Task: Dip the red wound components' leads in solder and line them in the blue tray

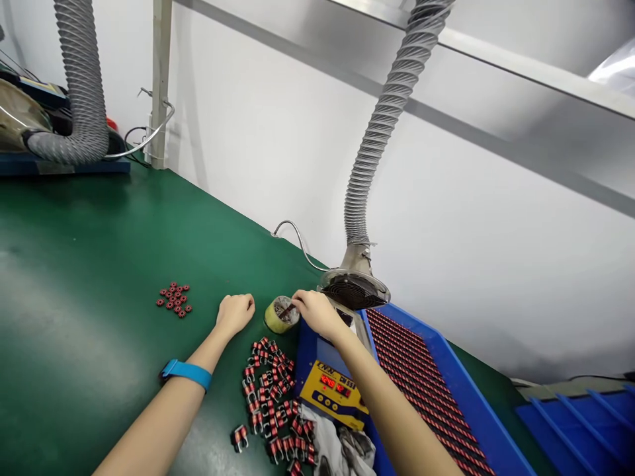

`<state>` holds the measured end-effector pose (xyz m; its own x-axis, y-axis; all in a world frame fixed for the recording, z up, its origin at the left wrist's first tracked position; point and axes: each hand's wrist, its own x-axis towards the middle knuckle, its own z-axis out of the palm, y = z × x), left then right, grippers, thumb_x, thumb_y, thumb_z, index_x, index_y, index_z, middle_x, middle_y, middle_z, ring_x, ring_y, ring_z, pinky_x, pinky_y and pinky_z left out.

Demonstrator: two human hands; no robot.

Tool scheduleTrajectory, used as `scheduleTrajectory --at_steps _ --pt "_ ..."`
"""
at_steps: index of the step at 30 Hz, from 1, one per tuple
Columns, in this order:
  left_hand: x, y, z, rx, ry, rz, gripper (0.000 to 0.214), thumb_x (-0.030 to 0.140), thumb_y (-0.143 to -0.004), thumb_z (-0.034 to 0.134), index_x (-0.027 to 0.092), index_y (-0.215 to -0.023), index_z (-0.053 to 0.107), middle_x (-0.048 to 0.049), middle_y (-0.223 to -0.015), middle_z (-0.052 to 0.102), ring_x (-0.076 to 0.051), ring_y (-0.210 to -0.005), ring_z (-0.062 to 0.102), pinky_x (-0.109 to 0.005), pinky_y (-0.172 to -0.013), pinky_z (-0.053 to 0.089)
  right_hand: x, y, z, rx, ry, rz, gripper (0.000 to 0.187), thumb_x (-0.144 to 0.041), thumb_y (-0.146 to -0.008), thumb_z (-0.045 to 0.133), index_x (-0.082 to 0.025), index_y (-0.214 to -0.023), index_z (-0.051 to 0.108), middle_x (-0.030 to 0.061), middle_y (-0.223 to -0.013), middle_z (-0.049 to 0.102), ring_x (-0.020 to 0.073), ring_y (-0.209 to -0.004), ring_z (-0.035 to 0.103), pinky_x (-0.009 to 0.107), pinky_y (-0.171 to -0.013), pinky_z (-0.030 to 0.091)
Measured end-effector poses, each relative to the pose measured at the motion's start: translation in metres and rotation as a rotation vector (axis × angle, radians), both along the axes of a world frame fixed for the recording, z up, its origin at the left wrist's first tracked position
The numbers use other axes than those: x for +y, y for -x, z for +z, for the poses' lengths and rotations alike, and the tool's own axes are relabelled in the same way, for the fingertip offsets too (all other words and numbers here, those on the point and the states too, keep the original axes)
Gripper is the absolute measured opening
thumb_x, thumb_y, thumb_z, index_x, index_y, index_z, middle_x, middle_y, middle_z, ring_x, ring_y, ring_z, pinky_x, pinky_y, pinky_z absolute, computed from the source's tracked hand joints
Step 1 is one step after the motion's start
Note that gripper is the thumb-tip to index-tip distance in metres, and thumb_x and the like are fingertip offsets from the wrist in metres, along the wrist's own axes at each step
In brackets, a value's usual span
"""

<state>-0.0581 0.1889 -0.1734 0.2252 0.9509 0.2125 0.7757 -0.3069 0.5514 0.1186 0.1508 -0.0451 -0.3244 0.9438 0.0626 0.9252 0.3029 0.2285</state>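
Note:
My left hand (234, 313) rests curled into a loose fist on the green mat, just left of a small round yellowish pot (280, 316). My right hand (313, 312) pinches a small dark part over the pot's opening. A pile of small red wound coils (274, 403) lies on the mat below both hands. A smaller cluster of red coils (174, 299) lies further left. A blue band (187, 373) sits on my left wrist.
A blue and yellow unit with red digits (333, 388) lies under my right forearm. A blue tray of coil rows (421, 377) sits to the right. A grey extraction hose with its round hood (354, 288) hangs above the unit. Another hose (82, 86) stands at far left.

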Motion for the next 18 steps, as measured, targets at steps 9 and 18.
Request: scheduleTrajectory --at_steps 9,18 --pt "-0.003 0.002 0.004 0.011 0.023 0.004 0.023 0.025 -0.083 0.036 0.021 -0.08 0.058 -0.0033 -0.078 0.067 -0.021 -0.073 0.06 -0.031 -0.065 0.037 0.005 0.014 0.007 -0.118 -0.11 -0.006 0.022 -0.023 -0.087 0.045 -0.01 -0.095 0.061 0.0172 -0.095 0.063 0.0287 -0.097 0.051 0.039 -0.08 0.032" --pt "-0.041 0.05 0.027 0.1 0.31 -0.167 0.019 0.016 -0.074 0.043 0.018 -0.072 0.061 -0.0023 -0.07 0.066 -0.016 -0.064 0.06 -0.024 -0.058 0.04 -0.168 0.001 0.011 0.551 -0.067 0.331 0.022 -0.024 -0.088 0.045 -0.019 -0.106 0.056 0.0083 -0.104 0.061 0.0195 -0.102 0.053 0.034 -0.089 0.044"
